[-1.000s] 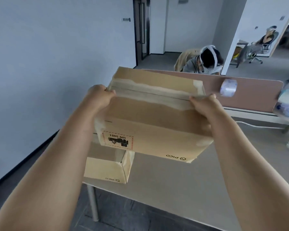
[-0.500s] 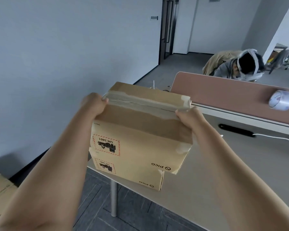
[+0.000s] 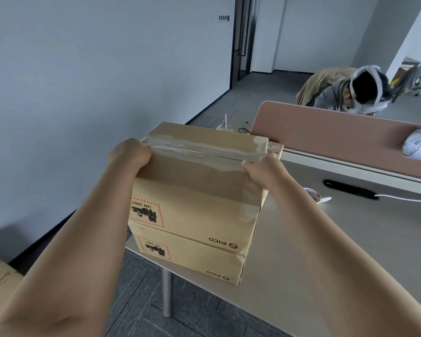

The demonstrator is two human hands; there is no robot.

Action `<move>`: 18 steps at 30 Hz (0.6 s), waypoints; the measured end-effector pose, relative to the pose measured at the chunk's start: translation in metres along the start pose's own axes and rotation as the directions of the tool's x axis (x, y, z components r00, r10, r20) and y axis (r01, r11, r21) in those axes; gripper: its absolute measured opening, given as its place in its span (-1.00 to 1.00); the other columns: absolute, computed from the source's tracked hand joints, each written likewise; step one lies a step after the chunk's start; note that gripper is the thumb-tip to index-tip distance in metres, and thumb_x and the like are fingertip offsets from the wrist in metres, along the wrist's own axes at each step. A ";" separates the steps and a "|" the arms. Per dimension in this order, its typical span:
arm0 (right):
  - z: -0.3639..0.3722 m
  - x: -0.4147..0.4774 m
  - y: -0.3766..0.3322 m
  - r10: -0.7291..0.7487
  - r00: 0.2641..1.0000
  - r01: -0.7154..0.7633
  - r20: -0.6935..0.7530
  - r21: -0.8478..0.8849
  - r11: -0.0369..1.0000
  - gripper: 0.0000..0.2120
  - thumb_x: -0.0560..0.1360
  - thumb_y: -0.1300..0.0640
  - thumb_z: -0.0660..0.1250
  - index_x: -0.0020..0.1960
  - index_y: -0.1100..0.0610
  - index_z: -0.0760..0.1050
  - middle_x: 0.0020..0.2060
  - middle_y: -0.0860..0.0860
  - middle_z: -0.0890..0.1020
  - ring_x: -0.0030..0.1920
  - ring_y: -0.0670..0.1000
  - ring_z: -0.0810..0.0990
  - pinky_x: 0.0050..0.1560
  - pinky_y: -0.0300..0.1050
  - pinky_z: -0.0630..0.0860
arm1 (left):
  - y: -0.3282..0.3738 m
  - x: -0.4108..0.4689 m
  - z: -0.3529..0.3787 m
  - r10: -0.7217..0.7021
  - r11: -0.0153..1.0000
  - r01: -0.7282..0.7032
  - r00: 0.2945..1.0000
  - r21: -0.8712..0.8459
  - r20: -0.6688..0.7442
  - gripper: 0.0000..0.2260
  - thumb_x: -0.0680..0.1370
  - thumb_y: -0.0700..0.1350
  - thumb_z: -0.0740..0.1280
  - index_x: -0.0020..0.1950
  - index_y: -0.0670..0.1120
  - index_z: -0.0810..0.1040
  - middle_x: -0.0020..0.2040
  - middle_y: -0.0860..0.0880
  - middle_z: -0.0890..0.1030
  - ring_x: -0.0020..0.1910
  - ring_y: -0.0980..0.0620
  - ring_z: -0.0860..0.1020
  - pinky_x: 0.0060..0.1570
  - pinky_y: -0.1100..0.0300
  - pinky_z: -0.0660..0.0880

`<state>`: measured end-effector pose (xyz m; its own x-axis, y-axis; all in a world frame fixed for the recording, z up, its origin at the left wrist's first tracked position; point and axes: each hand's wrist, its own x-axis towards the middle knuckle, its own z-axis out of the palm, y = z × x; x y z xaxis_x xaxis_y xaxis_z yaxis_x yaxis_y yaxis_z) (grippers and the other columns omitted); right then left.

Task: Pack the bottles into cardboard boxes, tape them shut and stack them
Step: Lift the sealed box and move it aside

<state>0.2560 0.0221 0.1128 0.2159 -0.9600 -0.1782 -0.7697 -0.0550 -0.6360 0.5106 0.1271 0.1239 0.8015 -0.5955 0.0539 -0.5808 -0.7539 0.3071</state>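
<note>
Because the taped top box looks stiff and is probably heavy, the left hand and right hand grip its two ends, right on top of the bottom box.

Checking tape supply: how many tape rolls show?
2: divider roll on the divider; table roll on the table beside the right forearm. Boxes may hide others.

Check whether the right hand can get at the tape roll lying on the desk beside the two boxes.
Probably yes, once it lets go: the right hand grips the top box at its end, and the tape roll lies on open desk just past that wrist, with nothing between.
</note>
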 end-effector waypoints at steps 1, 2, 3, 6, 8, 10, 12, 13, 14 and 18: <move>0.001 0.001 -0.002 0.007 1.000 -0.007 -0.001 -0.013 1.000 -0.33 0.57 -0.07 0.18 0.41 0.37 0.02 0.21 0.24 0.50 0.18 0.23 0.51 0.03 -0.03 0.41 | 0.001 0.000 0.001 -0.012 1.000 0.012 1.000 0.003 -0.007 -0.63 0.59 0.00 0.11 0.22 -0.24 0.47 0.20 -0.25 0.51 0.18 -0.21 0.48 0.04 0.07 0.39; 0.002 0.002 -0.003 0.017 1.000 -0.017 0.001 -0.020 1.000 -0.33 0.57 -0.07 0.18 0.41 0.37 0.01 0.21 0.24 0.51 0.17 0.23 0.52 0.02 -0.03 0.42 | 0.001 -0.001 0.002 -0.017 1.000 0.017 1.000 0.004 -0.011 -0.63 0.59 -0.01 0.10 0.22 -0.23 0.47 0.21 -0.25 0.51 0.19 -0.21 0.47 0.05 0.07 0.38; 0.003 0.003 -0.003 0.030 1.000 -0.030 0.005 -0.025 0.999 -0.32 0.56 -0.07 0.18 0.41 0.37 0.00 0.21 0.24 0.51 0.17 0.23 0.52 0.04 -0.03 0.43 | 0.001 -0.002 0.002 -0.017 1.000 0.017 1.000 0.005 -0.015 -0.63 0.59 -0.01 0.10 0.23 -0.23 0.46 0.22 -0.25 0.51 0.19 -0.21 0.47 0.04 0.07 0.38; 0.004 0.005 -0.004 0.068 0.997 -0.067 0.021 -0.017 0.998 -0.32 0.55 -0.03 0.19 0.43 0.35 -0.04 0.22 0.24 0.49 0.17 0.24 0.51 0.09 0.00 0.44 | 0.001 -0.006 0.002 -0.023 1.000 0.023 1.000 0.000 -0.014 -0.63 0.59 -0.01 0.09 0.25 -0.21 0.45 0.24 -0.23 0.50 0.20 -0.20 0.47 0.04 0.08 0.37; 0.005 0.006 -0.005 0.084 0.996 -0.084 0.021 -0.005 0.996 -0.32 0.54 0.00 0.20 0.43 0.33 -0.05 0.24 0.24 0.46 0.17 0.25 0.50 0.08 0.02 0.43 | 0.000 -0.008 0.001 -0.022 1.000 0.022 1.000 -0.005 -0.011 -0.63 0.59 -0.01 0.10 0.26 -0.21 0.44 0.25 -0.23 0.50 0.21 -0.20 0.46 0.07 0.07 0.38; 0.005 0.006 -0.004 0.095 0.995 -0.095 0.018 -0.004 0.995 -0.31 0.53 0.00 0.20 0.43 0.32 -0.06 0.26 0.24 0.44 0.17 0.25 0.49 0.05 0.01 0.42 | -0.001 -0.010 -0.001 -0.021 1.000 0.021 1.000 -0.007 -0.009 -0.63 0.59 -0.01 0.10 0.27 -0.20 0.43 0.26 -0.22 0.49 0.22 -0.20 0.46 0.07 0.07 0.37; 0.005 0.006 -0.003 0.091 0.996 -0.091 0.020 -0.002 0.996 -0.30 0.51 -0.03 0.22 0.43 0.30 -0.05 0.27 0.23 0.43 0.14 0.25 0.51 0.08 0.01 0.47 | 0.000 -0.012 -0.003 -0.021 1.000 0.021 1.000 -0.001 -0.012 -0.62 0.58 -0.01 0.10 0.30 -0.18 0.41 0.28 -0.21 0.47 0.25 -0.20 0.43 0.10 0.06 0.36; 0.005 0.006 -0.003 0.090 0.996 -0.091 0.028 0.005 0.996 -0.28 0.51 -0.06 0.22 0.43 0.29 -0.05 0.27 0.22 0.43 0.12 0.24 0.53 0.12 0.04 0.49 | 0.001 -0.014 -0.003 -0.011 1.000 0.011 1.000 0.010 -0.021 -0.61 0.57 0.00 0.11 0.33 -0.17 0.39 0.30 -0.20 0.44 0.27 -0.20 0.41 0.14 0.04 0.34; 0.005 0.005 -0.003 0.091 0.995 -0.092 0.039 0.013 0.996 -0.25 0.51 -0.09 0.23 0.44 0.29 -0.07 0.28 0.21 0.43 0.11 0.24 0.55 0.15 0.08 0.50 | 0.004 -0.017 -0.003 0.009 1.000 -0.008 0.999 0.023 -0.032 -0.60 0.57 0.01 0.12 0.35 -0.16 0.36 0.32 -0.19 0.42 0.30 -0.20 0.38 0.19 0.01 0.32; -0.003 0.002 0.001 0.047 0.999 -0.046 0.025 -0.027 0.999 -0.20 0.51 -0.18 0.24 0.48 0.25 -0.06 0.34 0.20 0.39 0.24 0.23 0.47 0.20 0.04 0.44 | 0.030 -0.037 -0.003 0.185 0.982 -0.180 0.979 0.062 -0.090 -0.57 0.57 0.04 0.17 0.38 -0.15 0.33 0.33 -0.17 0.41 0.31 -0.19 0.35 0.20 -0.02 0.31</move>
<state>0.2536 0.0198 0.1136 0.1946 -0.9545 -0.2260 -0.7945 -0.0182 -0.6070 0.4635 0.1270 0.1336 0.6897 -0.6973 0.1952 -0.7232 -0.6500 0.2333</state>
